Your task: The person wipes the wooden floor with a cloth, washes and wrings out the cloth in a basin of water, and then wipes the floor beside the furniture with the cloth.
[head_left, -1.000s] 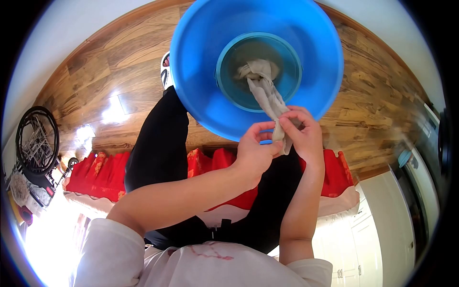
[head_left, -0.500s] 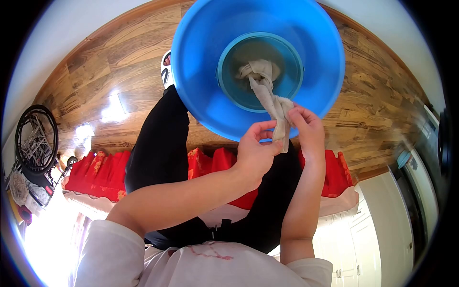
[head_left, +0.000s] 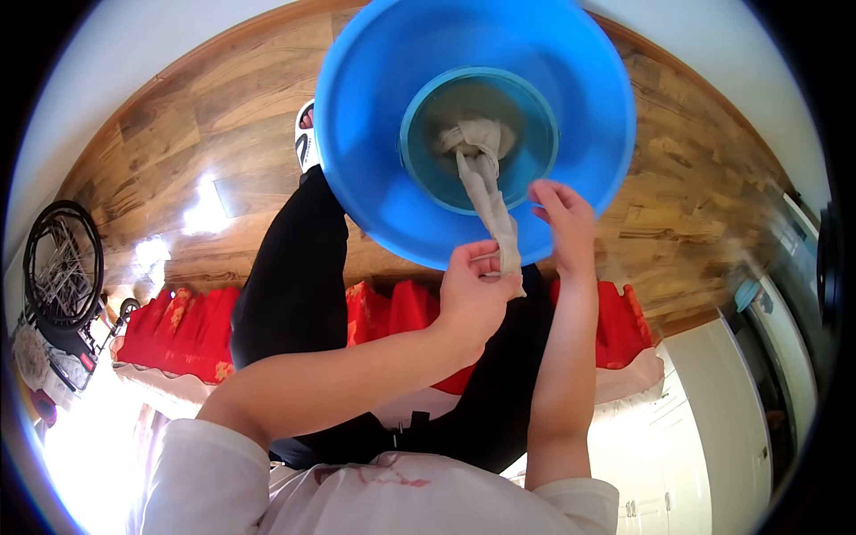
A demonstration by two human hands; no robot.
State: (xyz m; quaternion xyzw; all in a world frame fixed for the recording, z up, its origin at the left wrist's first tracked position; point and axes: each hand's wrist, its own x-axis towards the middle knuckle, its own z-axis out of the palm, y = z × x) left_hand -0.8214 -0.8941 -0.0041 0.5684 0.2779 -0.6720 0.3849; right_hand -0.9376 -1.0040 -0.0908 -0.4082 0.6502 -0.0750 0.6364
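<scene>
A wet, off-white cloth [head_left: 486, 192] stretches from the water in a teal bucket [head_left: 403, 147] over its rim toward me. Its far part lies bunched in the cloudy water, and its near end is pinched in my left hand [head_left: 477, 290], between thumb and fingers. Just right of the cloth, my right hand [head_left: 567, 223] is raised above the rim of a large blue basin [head_left: 593, 107]. Its fingers are bent, with a gap between them and the thumb, and they hold nothing. The bucket stands inside the basin.
My black-trousered legs [head_left: 294, 267] straddle the near side of the basin, on a wood floor [head_left: 241, 116]. Red fabric [head_left: 183, 330] covers the seat under me. A folded wheeled frame [head_left: 62, 267] stands at the left, white cabinets [head_left: 655, 464] at the lower right.
My right hand has let go of the cloth and moved slightly up, away from it. My left hand still grips the near end, and the cloth now hangs straighter.
</scene>
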